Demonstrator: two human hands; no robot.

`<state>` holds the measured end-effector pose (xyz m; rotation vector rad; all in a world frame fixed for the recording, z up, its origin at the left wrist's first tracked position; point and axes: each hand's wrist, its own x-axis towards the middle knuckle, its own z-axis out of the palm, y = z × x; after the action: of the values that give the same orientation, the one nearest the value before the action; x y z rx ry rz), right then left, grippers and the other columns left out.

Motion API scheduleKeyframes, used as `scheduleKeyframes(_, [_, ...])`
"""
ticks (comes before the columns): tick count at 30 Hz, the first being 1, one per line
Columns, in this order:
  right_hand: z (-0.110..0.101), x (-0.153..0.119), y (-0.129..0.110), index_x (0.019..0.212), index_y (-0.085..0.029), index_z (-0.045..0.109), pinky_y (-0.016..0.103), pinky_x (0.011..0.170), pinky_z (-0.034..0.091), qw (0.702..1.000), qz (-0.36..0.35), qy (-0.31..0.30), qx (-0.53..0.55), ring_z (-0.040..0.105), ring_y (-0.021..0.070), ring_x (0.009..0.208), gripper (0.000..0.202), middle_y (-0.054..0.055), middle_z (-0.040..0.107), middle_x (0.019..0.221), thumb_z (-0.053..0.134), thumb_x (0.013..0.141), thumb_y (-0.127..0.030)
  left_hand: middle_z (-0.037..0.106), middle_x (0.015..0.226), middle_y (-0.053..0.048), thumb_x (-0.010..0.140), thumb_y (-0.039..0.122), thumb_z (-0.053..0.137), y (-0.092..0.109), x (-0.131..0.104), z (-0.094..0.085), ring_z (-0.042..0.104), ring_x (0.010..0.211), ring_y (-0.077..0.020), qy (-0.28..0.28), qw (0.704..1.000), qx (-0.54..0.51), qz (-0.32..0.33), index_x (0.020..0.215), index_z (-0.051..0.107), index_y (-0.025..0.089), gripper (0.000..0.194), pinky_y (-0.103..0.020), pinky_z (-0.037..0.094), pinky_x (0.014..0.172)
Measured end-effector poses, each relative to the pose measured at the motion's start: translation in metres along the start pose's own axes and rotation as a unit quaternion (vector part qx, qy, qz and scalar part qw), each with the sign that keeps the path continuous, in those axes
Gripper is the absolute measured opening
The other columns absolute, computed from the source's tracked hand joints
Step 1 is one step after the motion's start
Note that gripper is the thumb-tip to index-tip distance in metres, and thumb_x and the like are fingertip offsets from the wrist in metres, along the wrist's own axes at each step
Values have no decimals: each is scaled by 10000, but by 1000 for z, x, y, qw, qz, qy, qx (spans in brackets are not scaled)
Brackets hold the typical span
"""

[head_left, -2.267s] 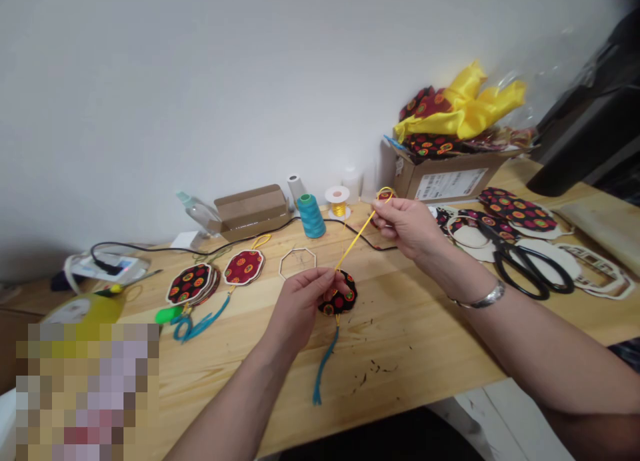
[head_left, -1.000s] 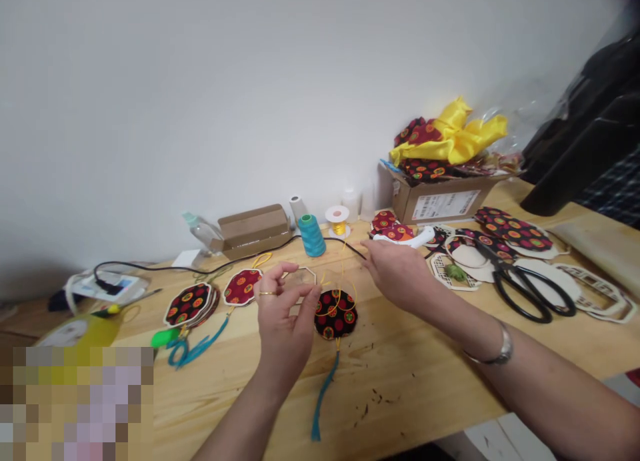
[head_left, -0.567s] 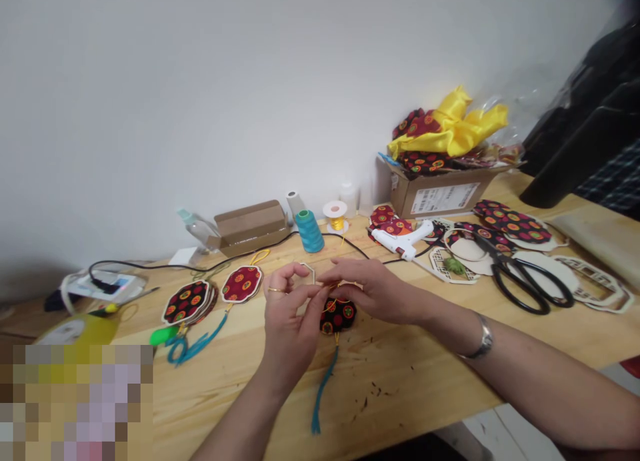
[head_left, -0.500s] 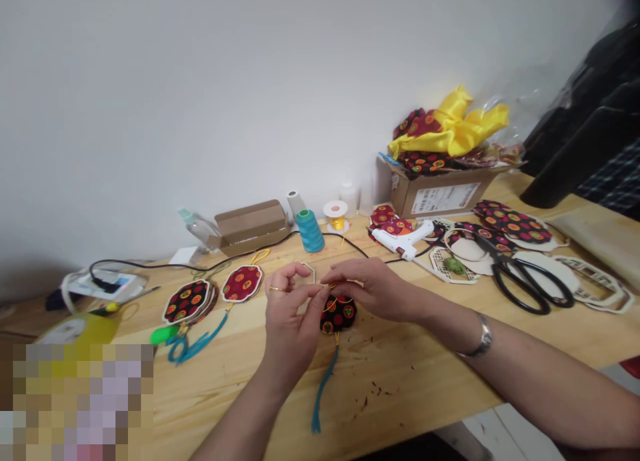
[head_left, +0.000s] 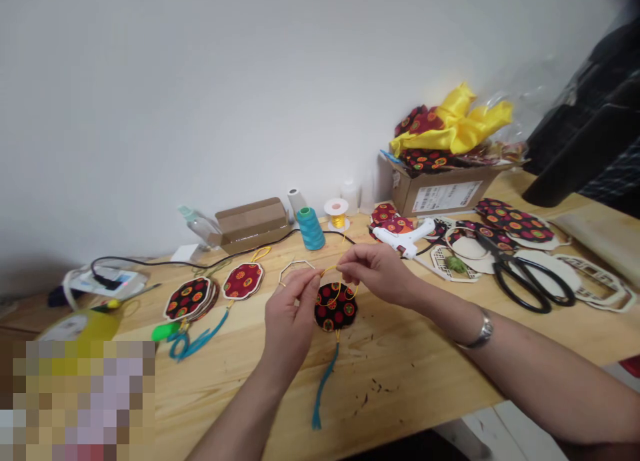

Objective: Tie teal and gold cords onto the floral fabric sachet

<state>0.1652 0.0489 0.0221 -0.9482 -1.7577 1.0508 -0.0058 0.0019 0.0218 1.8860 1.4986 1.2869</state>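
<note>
A thin yellow cord [head_left: 329, 269] runs between my two hands. My left hand [head_left: 294, 307] pinches one part of it, and my right hand [head_left: 373, 272] pinches another, a short gap away. Loops of the cord hang over a black fabric-covered piece [head_left: 334, 309] with red and orange round motifs, which lies on the table just below my hands. A teal tassel [head_left: 324, 387] trails from its lower edge toward me. Behind my left hand, a pale polygonal frame [head_left: 299, 266] is partly hidden.
Finished-looking fabric pieces, red [head_left: 243, 281] and black [head_left: 188, 299], lie left. A teal thread cone [head_left: 311, 229] and yellow cord spool [head_left: 337, 215] stand behind. Right are a white glue gun [head_left: 406, 237], black-handled scissors [head_left: 533, 281] and a cardboard box [head_left: 440, 191] heaped with fabric.
My hands have drawn apart a little, the right one moving up and right. More of the yellow cord and of the black fabric piece now shows between them.
</note>
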Motion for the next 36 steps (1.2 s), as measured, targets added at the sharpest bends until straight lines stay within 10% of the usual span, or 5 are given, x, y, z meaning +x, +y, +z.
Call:
scheduleKeyframes(16, [10, -1, 0, 654, -139, 613, 215, 492, 416, 984, 102, -22, 147, 508, 80, 481, 157, -15, 580, 540, 617, 722, -280, 678, 635, 3, 698, 319, 668, 4, 2, 2, 562, 572, -104, -10, 968, -131, -213, 813, 726, 189, 183, -207, 464, 581])
scheduleKeyframes(36, [19, -7, -5, 637, -121, 623, 188, 479, 392, 979, 114, -36, 166, 495, 64, 484, 139, -25, 568, 534, 617, 727, -227, 566, 741, 6, 741, 313, 627, 1, -1, 6, 498, 540, -78, -30, 970, -179, -161, 739, 697, 173, 157, -215, 424, 517])
